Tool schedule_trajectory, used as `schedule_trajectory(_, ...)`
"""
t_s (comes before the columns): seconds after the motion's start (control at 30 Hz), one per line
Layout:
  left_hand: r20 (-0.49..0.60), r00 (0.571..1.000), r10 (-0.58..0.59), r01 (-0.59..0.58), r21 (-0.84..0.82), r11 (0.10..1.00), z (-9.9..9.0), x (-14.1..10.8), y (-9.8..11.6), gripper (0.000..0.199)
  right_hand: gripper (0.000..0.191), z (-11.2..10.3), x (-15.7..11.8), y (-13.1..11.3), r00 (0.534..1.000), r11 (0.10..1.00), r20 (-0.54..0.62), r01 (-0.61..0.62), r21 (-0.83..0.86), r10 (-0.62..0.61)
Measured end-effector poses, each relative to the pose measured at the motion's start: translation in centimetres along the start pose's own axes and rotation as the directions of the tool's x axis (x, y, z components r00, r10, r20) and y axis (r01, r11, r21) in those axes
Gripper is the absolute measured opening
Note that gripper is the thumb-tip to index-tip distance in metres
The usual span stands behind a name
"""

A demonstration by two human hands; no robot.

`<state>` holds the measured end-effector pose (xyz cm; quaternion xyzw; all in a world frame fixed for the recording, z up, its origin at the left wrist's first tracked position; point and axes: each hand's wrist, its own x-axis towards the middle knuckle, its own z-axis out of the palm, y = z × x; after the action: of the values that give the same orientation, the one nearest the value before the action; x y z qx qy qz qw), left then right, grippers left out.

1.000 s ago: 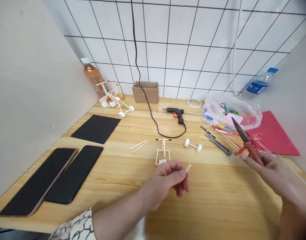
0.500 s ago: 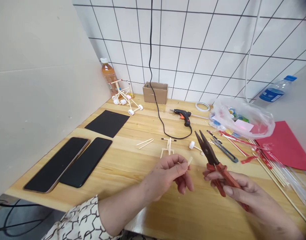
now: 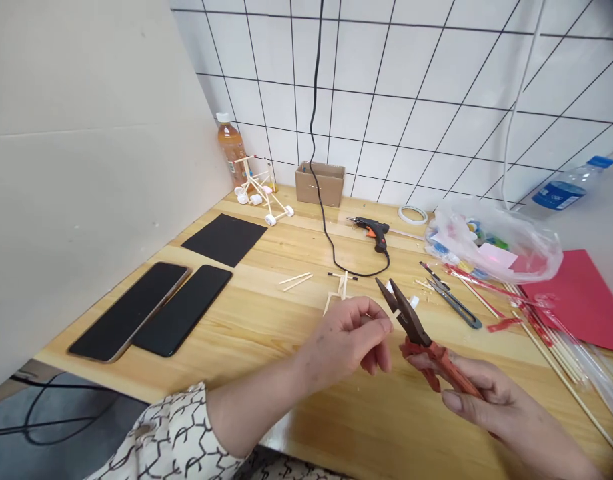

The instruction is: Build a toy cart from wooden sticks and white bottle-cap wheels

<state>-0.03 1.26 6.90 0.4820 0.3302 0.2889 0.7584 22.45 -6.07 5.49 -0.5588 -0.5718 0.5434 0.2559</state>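
My right hand (image 3: 479,390) is closed around the red handles of a pair of long-nose pliers (image 3: 411,323), whose dark jaws stand a little apart, pointing up and left. My left hand (image 3: 353,333) is pinched, fingertips close to the jaws. A short, pale, translucent piece (image 3: 397,313) shows between the jaws beside those fingertips; most of it is hidden. Behind my left hand lies a small wooden stick frame (image 3: 343,285) with a dark-ended crosspiece, partly covered. White wheels (image 3: 413,301) are partly hidden behind the pliers.
A glue gun (image 3: 371,230) with a black cord lies further back. A utility knife (image 3: 453,303), wooden sticks (image 3: 551,337) and red card (image 3: 581,293) are on the right. Two phones (image 3: 186,310) and black sheet (image 3: 225,239) lie left. A wheeled stick model (image 3: 259,190) stands behind.
The pliers have moved left toward my left hand, and the pale piece now sits between their jaws. The whole view has shifted slightly.
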Motion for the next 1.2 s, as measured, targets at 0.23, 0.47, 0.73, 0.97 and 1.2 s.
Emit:
schedule_trajectory(0.23,0.006,0.999,-0.043,0.043,0.050,0.998,0.3,-0.1,0.3,0.016,0.039,0.0,-0.3,0.5,0.999,0.999,0.013,0.036,-0.023,-0.035)
schedule_trajectory(0.47,0.011,0.999,-0.051,0.050,0.060,0.997,0.4,-0.1,0.3,0.014,0.038,0.3,-0.3,0.5,0.999,0.996,-0.005,0.051,-0.080,-0.051)
schedule_trajectory(0.73,0.002,1.000,-0.028,0.028,0.069,0.997,0.4,0.1,-0.1,0.016,0.023,1.0,-0.2,-0.8,0.992,0.973,-0.056,0.096,-0.212,-0.111)
schedule_trajectory(0.97,0.005,1.000,-0.004,0.003,0.096,0.995,0.3,0.4,-0.2,0.016,0.021,1.2,0.1,-0.7,0.985,0.963,-0.084,0.128,-0.235,-0.151)
schedule_trajectory(1.2,0.005,1.000,-0.002,0.002,0.101,0.995,0.4,0.6,-0.3,0.015,0.021,1.2,-0.1,-0.7,0.987,0.943,-0.057,0.126,-0.309,-0.150)
